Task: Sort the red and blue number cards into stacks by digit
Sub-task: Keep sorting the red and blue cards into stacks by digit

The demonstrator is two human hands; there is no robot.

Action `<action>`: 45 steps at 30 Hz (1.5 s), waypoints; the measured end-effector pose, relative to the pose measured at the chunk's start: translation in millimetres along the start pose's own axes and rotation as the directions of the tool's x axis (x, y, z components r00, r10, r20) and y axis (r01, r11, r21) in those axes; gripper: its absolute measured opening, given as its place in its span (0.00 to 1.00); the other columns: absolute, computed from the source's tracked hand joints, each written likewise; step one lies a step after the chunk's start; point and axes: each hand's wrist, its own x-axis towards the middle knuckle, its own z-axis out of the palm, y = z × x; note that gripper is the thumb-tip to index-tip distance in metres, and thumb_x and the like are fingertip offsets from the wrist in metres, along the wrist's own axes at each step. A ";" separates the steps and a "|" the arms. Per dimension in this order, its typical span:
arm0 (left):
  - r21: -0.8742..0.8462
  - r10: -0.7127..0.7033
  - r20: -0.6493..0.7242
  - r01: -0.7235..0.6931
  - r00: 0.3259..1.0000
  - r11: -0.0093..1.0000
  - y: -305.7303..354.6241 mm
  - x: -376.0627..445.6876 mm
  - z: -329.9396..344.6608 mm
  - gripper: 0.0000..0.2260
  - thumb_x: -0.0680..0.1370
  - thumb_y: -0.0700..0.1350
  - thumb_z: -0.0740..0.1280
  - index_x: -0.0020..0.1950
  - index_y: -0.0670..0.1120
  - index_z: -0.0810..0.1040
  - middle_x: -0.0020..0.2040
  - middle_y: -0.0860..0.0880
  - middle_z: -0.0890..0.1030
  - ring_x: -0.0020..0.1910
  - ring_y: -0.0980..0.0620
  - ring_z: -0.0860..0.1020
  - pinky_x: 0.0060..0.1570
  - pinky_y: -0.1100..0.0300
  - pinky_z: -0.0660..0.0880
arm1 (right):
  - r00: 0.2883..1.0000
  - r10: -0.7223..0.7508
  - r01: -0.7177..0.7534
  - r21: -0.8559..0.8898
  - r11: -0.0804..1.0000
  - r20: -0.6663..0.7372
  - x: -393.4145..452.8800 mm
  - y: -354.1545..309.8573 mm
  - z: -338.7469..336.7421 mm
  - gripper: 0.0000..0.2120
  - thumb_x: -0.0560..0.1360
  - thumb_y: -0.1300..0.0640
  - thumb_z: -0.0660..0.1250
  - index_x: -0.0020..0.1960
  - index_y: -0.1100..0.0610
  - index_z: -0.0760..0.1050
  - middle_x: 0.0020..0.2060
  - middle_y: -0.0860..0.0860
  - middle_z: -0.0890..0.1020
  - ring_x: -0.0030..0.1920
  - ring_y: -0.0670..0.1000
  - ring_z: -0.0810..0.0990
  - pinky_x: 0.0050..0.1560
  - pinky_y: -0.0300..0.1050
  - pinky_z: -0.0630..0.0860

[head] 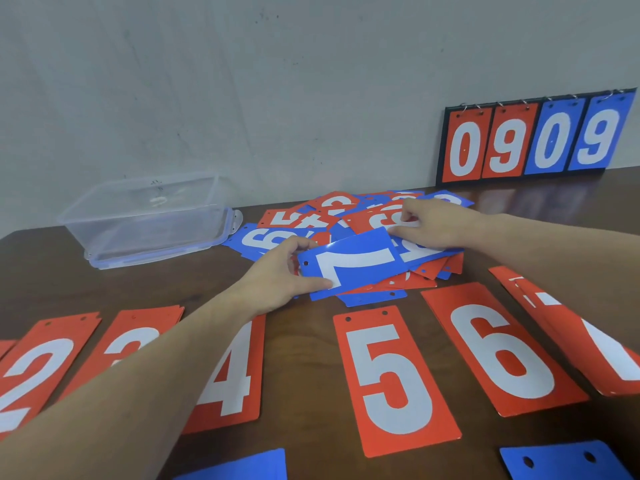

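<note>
My left hand [277, 275] pinches the left end of a blue 7 card [353, 265], which is lifted sideways over the near edge of a mixed pile of red and blue cards [346, 216]. My right hand [426, 225] reaches into the pile just behind it, its fingers curled on a card there; which card I cannot tell. In front, red cards lie face up in a row: 2 [34, 368], 3 [135, 337], 4 [235, 379], 5 [391, 379], 6 [502, 348] and one more [588, 337] partly under my right arm.
A clear plastic box [149, 216] stands at the back left on the dark wooden table [304, 375]. A flip scoreboard [533, 140] reading 0909 leans on the wall at the back right. Blue cards [564, 462] lie at the near edge, another blue card [242, 467] to their left.
</note>
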 end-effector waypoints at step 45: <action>-0.547 -0.067 -0.039 0.034 0.997 0.836 67.8 -29.8 18.9 0.09 0.81 0.39 0.67 0.61 0.44 0.78 0.53 0.47 0.85 0.42 0.51 0.84 0.41 0.58 0.82 | 0.952 0.304 -0.110 0.895 0.433 -0.030 -172.6 52.5 -67.8 0.14 0.78 0.49 0.71 0.61 0.52 0.76 0.51 0.51 0.87 0.47 0.54 0.87 0.48 0.53 0.84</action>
